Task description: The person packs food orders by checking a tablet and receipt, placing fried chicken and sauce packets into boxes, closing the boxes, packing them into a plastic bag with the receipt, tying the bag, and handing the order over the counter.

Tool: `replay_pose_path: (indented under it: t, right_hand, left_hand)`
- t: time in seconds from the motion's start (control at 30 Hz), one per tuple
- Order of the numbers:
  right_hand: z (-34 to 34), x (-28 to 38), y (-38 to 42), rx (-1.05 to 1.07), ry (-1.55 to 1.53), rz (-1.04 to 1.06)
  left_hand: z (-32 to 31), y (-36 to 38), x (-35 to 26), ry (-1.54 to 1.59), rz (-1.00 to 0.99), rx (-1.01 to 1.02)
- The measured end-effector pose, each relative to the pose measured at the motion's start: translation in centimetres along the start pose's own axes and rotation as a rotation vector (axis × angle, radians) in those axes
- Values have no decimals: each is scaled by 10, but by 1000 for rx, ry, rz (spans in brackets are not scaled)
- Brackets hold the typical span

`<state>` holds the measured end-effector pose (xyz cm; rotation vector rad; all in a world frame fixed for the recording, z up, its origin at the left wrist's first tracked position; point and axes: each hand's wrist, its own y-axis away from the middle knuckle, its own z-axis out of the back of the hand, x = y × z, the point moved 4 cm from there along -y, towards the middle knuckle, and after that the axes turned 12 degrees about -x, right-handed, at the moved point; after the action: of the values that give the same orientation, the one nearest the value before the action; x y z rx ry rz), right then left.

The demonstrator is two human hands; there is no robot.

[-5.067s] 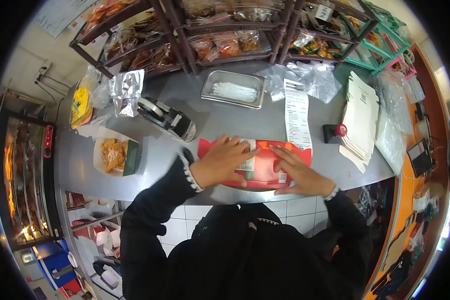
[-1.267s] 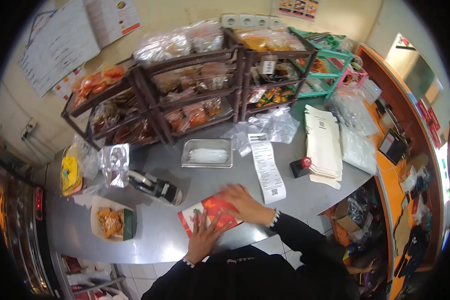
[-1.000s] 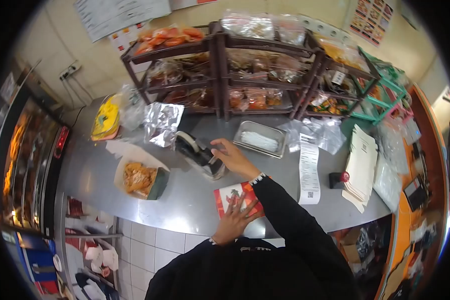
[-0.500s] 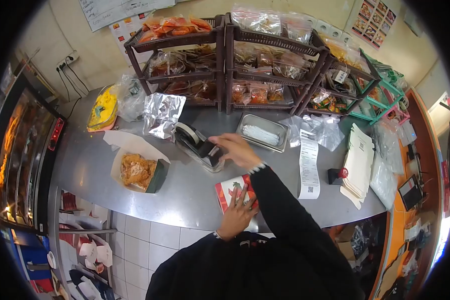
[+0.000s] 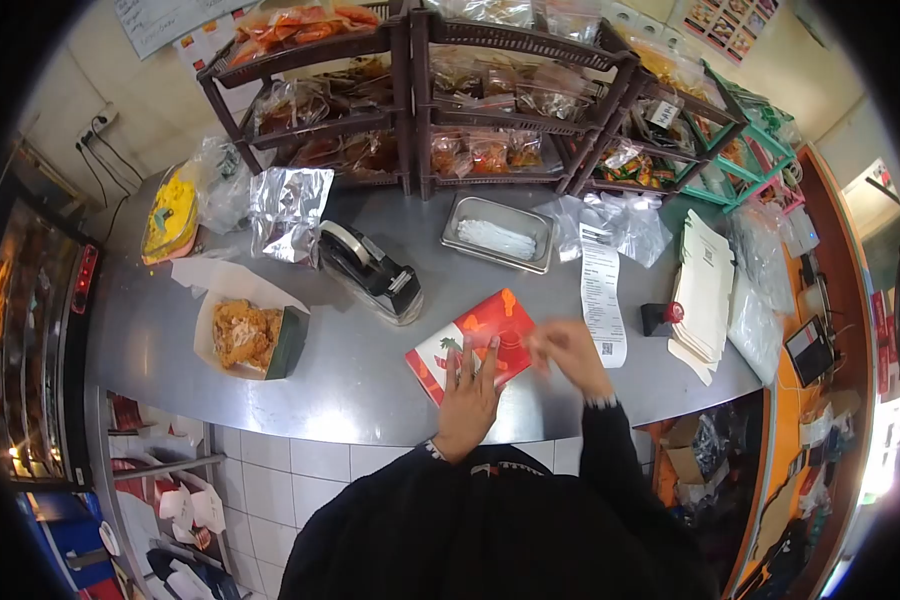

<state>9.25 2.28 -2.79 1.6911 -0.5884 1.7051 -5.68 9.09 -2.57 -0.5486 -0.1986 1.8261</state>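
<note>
A red and white printed packet lies flat and at a slant near the counter's front edge. My left hand rests on it with fingers stretched out, pressing its lower part. My right hand is just off the packet's right edge, thumb and fingers pinched together and a little blurred. Whatever may be between them is too small to make out. Up and left of the packet stands a black tape dispenser with a roll of tape, touched by neither hand.
An open box of fried chicken and a foil pouch are to the left. Behind are a steel tray and brown racks of bagged food. A long receipt, red stamp and flat cartons lie right.
My right hand has left the tape dispenser and come down right, beside the packet. My left hand stays on the packet, more of which now shows. The camera view has shifted.
</note>
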Motion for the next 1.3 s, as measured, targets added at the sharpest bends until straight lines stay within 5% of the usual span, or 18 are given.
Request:
replay_pose_path:
  t: [0.13,0.23,0.47,0.57,0.6,0.73,0.83,0.87,1.0,1.1,1.13,1.3]
  right_hand:
    - [-9,-14,65,-102,-280,-235]
    - [-28,-22,57,-246,-122,-46]
    - [-16,-40,45,-293,-146,-84]
    - [-1,-15,40,-489,544,499]
    - [9,-15,45,-549,541,249]
    - [34,38,52,-645,678,24]
    - [75,19,50,-750,812,597]
    - [88,-13,44,-643,860,460]
    - [87,-69,68,-426,1215,474]
    - [74,-54,99,-408,1053,289]
    - [74,-46,103,-352,1067,233]
    - [115,-60,80,-325,750,281]
  left_hand:
    - [-3,-2,-1,82,77,-117]
    - [-4,-2,-1,90,43,-183]
    - [5,-9,-5,-56,-12,-14]
    - [13,-12,10,186,52,-11]
    - [9,-9,20,223,78,-3]
    - [19,-6,29,75,-90,30]
    - [14,-13,28,177,-131,33]
    - [14,-19,27,188,-152,42]
    - [9,-44,21,202,-252,76]
    - [-17,-40,-13,56,-364,227]
    - [-19,-35,-37,236,-516,184]
    - [-67,-6,-88,341,-574,290]
